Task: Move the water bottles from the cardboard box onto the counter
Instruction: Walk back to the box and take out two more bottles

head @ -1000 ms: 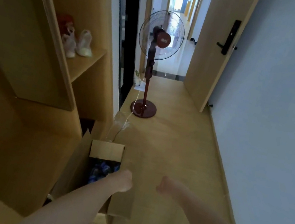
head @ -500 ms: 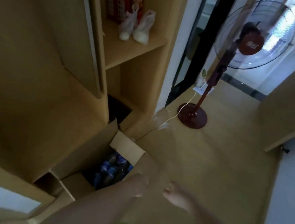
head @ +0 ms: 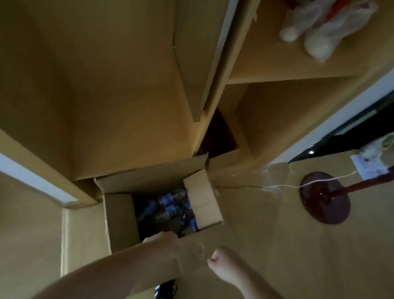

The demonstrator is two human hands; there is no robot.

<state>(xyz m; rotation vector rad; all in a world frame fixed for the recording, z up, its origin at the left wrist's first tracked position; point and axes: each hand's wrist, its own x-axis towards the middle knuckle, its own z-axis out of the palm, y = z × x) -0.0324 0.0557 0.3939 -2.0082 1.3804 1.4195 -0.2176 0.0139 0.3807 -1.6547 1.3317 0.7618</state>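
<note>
1. Standing beside the cardboard box [head: 120,217]: fan base [head: 324,198], shoe [head: 164,293], shelf [head: 294,69].
2. Water bottles [head: 169,210] lie inside, dim and blurred.
3. Left hand [head: 161,242] at box rim, grip unclear; right hand [head: 221,260] fisted, empty.

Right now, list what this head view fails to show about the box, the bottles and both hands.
- Water bottles: dark and blurred inside the cardboard box; their number cannot be counted.
- Left hand: its fingers are hidden behind hand and wrist at the box rim; grip unknown.
- Right hand: a fist, blurred; whether it holds anything is unclear.
- Fan base: its pole is cut off by the right edge.
</note>
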